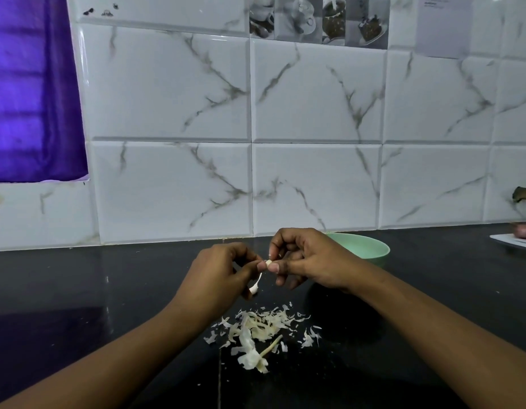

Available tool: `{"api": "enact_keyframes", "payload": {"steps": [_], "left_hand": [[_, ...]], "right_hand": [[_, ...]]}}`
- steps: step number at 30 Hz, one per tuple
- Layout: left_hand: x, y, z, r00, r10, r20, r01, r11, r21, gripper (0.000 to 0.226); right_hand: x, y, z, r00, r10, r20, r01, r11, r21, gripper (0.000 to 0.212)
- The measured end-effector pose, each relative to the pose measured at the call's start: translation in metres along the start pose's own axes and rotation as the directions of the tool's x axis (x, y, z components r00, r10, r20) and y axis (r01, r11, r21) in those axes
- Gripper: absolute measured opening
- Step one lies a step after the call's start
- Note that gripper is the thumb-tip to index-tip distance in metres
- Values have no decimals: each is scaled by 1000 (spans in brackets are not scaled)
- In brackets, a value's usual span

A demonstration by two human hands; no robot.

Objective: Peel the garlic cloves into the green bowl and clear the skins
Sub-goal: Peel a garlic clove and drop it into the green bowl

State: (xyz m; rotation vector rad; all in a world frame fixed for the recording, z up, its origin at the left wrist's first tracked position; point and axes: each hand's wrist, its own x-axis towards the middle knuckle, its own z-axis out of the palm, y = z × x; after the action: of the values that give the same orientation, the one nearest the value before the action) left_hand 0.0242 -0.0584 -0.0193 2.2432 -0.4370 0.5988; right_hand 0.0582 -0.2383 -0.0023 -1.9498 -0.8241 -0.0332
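Forearms reach in from the near edge over a dark tabletop, above a loose pile of garlic skins. Just beyond it, the left hand and right hand meet, curled fingers of both pinching one small garlic clove. A strip of skin dangles under the left hand. Behind the right hand, the green bowl stands near the tiled wall.

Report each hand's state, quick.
Left hand: pinching a strip of skin off the garlic clove.
Right hand: pinching the garlic clove.
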Motion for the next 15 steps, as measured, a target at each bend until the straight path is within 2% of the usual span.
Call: {"api": "enact_keyframes", "payload": {"steps": [5, 7, 11, 15], "left_hand": [[-1, -1, 1, 999, 32, -13, -31, 994, 101, 16], [-1, -2, 2, 1000, 25, -19, -23, 996, 89, 17], [2, -2, 3, 998, -56, -38, 52, 993, -101, 15], [4, -4, 0, 981, -192, -15, 171, 907, -385, 11]], "right_hand": [[1, 1, 1, 1000, 8, -19, -10, 996, -87, 13], [1, 0, 2, 1000, -5, -30, 1, 993, -117, 12], [1, -1, 5, 997, -50, -59, 38, 981, -190, 14], [0, -3, 8, 998, -56, -5, 51, 942, -332, 18]]}}
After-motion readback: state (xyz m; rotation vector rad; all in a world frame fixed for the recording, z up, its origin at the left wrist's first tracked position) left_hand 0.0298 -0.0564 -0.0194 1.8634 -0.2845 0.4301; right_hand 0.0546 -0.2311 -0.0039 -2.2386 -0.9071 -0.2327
